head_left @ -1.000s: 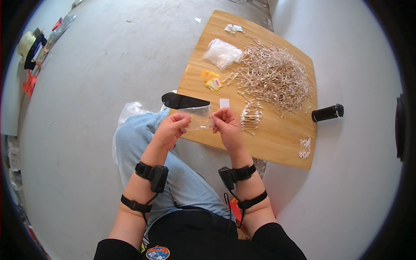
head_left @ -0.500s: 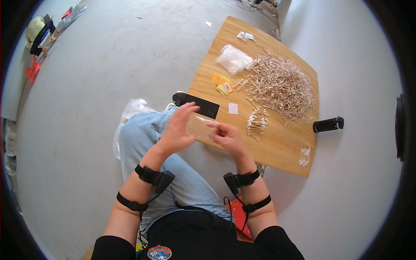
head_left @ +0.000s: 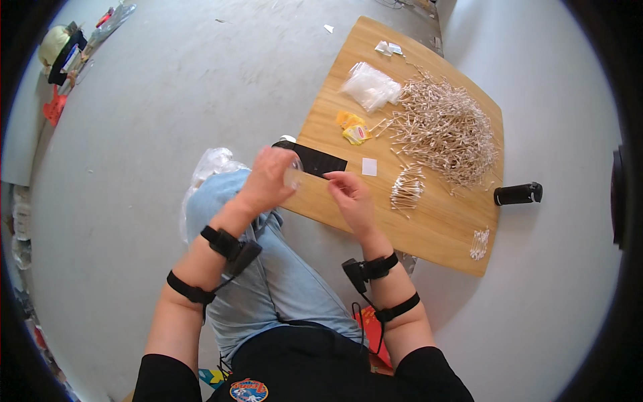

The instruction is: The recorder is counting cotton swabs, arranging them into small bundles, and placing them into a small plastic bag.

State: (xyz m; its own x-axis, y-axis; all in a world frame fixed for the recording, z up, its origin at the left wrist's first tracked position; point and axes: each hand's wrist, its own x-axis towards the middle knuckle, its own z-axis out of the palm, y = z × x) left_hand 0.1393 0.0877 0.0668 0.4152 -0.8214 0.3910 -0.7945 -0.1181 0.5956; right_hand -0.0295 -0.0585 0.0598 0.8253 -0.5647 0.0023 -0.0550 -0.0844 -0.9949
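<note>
My left hand (head_left: 266, 179) is closed on a clear plastic bag (head_left: 293, 175), which is bunched at its fingers above the near left edge of the table. To its right, my right hand (head_left: 351, 199) hovers over the same edge with loosely bent fingers. Its thumb and forefinger look slightly apart, and I see nothing between them. Behind both hands lies a flat black object (head_left: 320, 161). A small white square card (head_left: 369, 167) rests beside it. Farther right is a small group of cotton swabs (head_left: 407, 187), laid roughly side by side.
A large heap of cotton swabs (head_left: 447, 130) covers the table's right side. Clear bags (head_left: 370, 86) are stacked at the back, with yellow packets (head_left: 355, 128) nearer. Another swab bundle (head_left: 479, 244) sits at the right corner. A black cylinder (head_left: 518, 193) is beside the right edge.
My right hand has come off the clear bag, which stays in my left hand. My left hand has closed around it and moved slightly. The view has shifted a little.
</note>
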